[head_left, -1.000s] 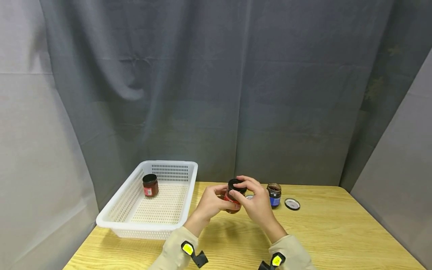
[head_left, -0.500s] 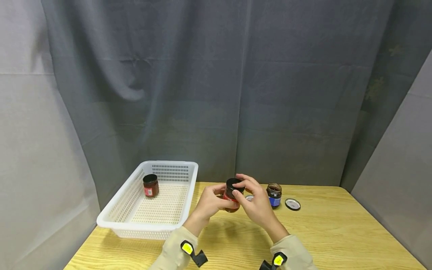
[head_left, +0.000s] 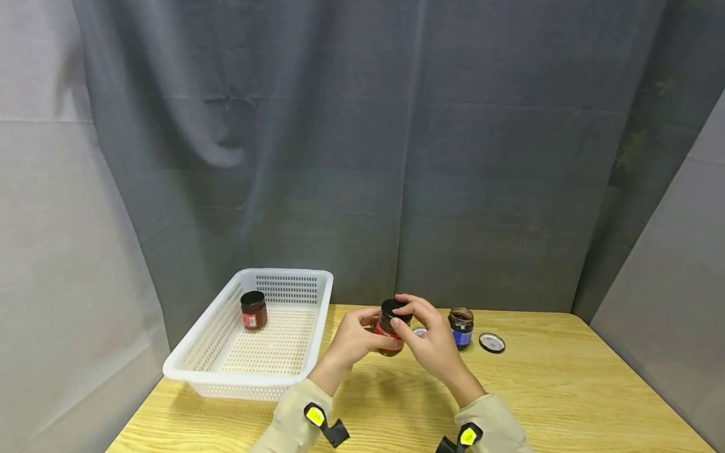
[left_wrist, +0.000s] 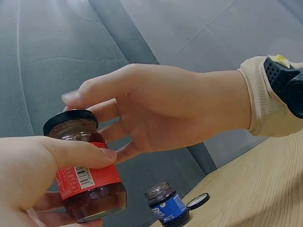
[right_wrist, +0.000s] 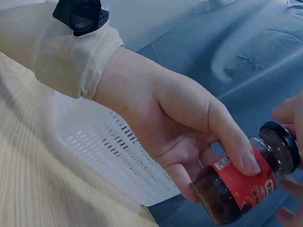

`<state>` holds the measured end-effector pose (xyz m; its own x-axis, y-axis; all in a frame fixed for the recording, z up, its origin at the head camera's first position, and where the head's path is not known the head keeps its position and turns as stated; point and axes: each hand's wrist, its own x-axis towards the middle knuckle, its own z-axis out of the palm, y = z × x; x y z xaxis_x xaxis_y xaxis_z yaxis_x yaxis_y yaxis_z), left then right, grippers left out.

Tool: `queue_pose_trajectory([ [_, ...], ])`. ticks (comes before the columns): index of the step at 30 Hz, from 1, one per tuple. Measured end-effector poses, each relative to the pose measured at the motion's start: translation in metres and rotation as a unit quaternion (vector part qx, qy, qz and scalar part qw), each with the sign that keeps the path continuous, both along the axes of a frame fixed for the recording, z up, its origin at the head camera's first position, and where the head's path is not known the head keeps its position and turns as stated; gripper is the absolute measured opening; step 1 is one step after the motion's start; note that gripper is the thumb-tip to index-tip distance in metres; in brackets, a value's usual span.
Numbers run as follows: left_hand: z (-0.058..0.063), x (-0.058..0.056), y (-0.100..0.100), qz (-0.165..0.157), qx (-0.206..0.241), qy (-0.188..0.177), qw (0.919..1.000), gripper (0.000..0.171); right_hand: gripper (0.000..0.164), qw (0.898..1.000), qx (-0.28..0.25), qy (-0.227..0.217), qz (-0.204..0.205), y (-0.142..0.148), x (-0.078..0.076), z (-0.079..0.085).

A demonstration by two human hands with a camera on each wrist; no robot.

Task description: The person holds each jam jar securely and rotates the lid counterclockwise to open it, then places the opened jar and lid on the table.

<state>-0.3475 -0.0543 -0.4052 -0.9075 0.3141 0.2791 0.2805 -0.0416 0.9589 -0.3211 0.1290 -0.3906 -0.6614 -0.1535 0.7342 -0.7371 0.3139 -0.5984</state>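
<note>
My left hand [head_left: 350, 346] grips a glass jar [left_wrist: 92, 189] of dark red contents with a red label, holding it above the table. Its thumb lies across the label. The jar's black lid [left_wrist: 71, 119] sits on top, slightly tilted in the left wrist view. My right hand [head_left: 433, 346] holds the lid by its edge, thumb on the near side and fingers on the far side. The right wrist view shows the jar [right_wrist: 244, 182] leaning, with the left hand's fingers around its body and the right fingertips at the lid.
A white perforated basket [head_left: 246, 379] stands at the left of the wooden table [head_left: 566, 390], holding a black-lidded red jar [head_left: 253, 311]. Behind my right hand are an uncovered blue-labelled jar [head_left: 461, 330], an upturned lid [head_left: 491, 343] and another partly hidden lid [head_left: 419, 331].
The held jar has risen very slightly and shifted a little. Both hands keep nearly the same place, still on the jar and lid.
</note>
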Motion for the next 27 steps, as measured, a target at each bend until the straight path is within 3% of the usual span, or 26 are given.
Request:
queue_pose_trajectory([
  [7, -0.0004, 0.0002, 0.0021, -0.018, 0.005, 0.002, 0.9998, 0.049, 0.013, 0.999, -0.009, -0.005, -0.035, -0.0010, 0.0012, 0.0018],
  [20, 0.0013, 0.0025, 0.0000, -0.002, -0.006, -0.002, 1.0000, 0.049, 0.013, 1.000, -0.015, 0.002, 0.018, 0.0017, -0.0001, -0.0013],
  [27, 0.0016, 0.0011, 0.0001, 0.001, 0.001, 0.002, 1.0000, 0.051, 0.014, 1.000, -0.018, -0.005, 0.002, -0.0013, 0.0004, 0.0005],
])
